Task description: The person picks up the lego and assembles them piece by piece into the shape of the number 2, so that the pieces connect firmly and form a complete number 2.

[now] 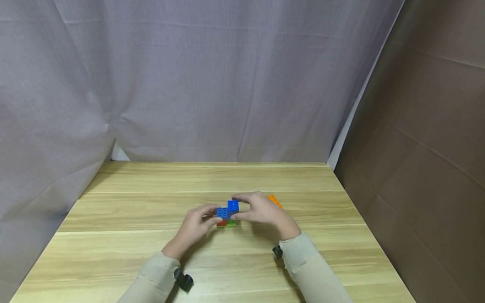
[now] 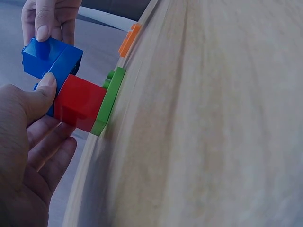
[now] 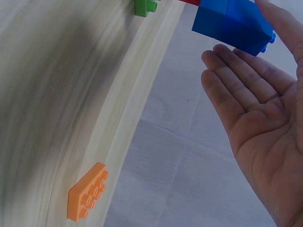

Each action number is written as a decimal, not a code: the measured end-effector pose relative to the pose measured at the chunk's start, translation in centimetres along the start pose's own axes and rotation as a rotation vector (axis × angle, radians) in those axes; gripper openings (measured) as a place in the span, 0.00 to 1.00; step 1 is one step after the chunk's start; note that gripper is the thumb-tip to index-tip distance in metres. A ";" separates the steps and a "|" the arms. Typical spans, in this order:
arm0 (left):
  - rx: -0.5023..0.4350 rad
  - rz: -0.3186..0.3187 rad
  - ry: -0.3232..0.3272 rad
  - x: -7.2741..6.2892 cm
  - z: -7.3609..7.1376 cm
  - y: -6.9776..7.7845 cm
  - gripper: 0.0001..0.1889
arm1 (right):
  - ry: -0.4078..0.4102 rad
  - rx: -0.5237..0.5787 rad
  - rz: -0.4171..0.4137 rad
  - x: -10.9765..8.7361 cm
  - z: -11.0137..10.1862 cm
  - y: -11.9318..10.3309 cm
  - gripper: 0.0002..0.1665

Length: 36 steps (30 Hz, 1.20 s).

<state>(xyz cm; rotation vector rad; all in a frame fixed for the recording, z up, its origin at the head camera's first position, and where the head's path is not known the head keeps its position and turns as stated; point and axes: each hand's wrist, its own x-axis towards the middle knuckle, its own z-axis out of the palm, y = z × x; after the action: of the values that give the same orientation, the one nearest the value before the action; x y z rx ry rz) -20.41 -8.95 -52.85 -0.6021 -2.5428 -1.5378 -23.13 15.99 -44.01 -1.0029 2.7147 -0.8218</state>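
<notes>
A small toy-brick stack stands between the two hands. At its base is a green flat brick (image 2: 111,101), with a red brick (image 2: 78,101) on its left part. Over the red one lies a blue brick (image 1: 222,213), and a second blue brick (image 1: 233,205) sits higher on its right end. My left hand (image 1: 193,228) grips the lower blue brick from the left, thumb on the near side. From the right, my right hand (image 1: 262,208) pinches the upper blue brick between thumb and fingers. The left wrist view shows the bricks' near faces.
An orange flat studded brick (image 1: 275,201) lies on the wooden table (image 1: 151,198), behind the right hand. Grey cloth (image 1: 182,84) hangs beyond the table's far edge, and a brownish cloth panel (image 1: 424,147) stands along the right side.
</notes>
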 end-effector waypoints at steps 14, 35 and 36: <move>0.027 -0.047 -0.006 0.1 -0.1 0.3 0.20 | -0.007 -0.011 0.082 -0.8 -0.8 1.6 0.39; 0.040 -0.019 0.012 -0.1 0.0 0.0 0.20 | 0.064 -0.083 0.195 -1.7 -0.3 4.6 0.33; 0.042 -0.020 0.011 -0.1 0.0 0.0 0.20 | 0.072 -0.087 0.194 -1.7 -0.3 4.8 0.33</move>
<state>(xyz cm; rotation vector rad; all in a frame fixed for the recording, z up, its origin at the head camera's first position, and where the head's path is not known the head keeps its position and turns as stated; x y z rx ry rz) -20.28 -8.94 -52.86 -0.5642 -2.5740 -1.4852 -24.55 20.23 -46.40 -0.7216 2.8739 -0.7245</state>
